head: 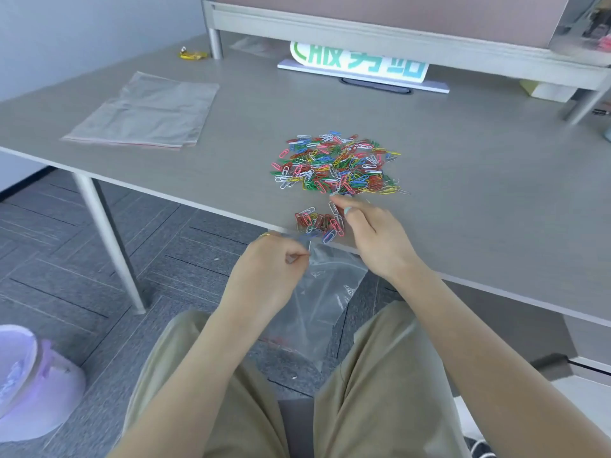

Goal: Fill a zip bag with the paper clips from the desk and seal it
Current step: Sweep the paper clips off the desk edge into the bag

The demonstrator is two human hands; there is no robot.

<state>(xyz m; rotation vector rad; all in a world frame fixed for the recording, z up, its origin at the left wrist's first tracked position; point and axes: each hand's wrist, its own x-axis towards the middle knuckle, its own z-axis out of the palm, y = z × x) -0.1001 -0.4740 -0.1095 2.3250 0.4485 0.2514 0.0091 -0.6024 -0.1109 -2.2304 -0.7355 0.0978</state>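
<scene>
A large heap of coloured paper clips [337,163] lies on the grey desk [479,180]. A smaller bunch of clips [314,223] sits right at the desk's near edge. My right hand [373,236] rests on the desk beside that bunch, fingers curled against it, fingertips touching the heap's near side. My left hand [271,266] pinches the top rim of a clear zip bag [324,299] just below the desk edge. The bag hangs down between my knees, with a few clips at its bottom.
A stack of spare clear zip bags [145,110] lies at the desk's far left. A white sign with green letters [360,64] stands under a raised shelf [396,38] at the back. A purple bin [29,381] stands on the floor at left.
</scene>
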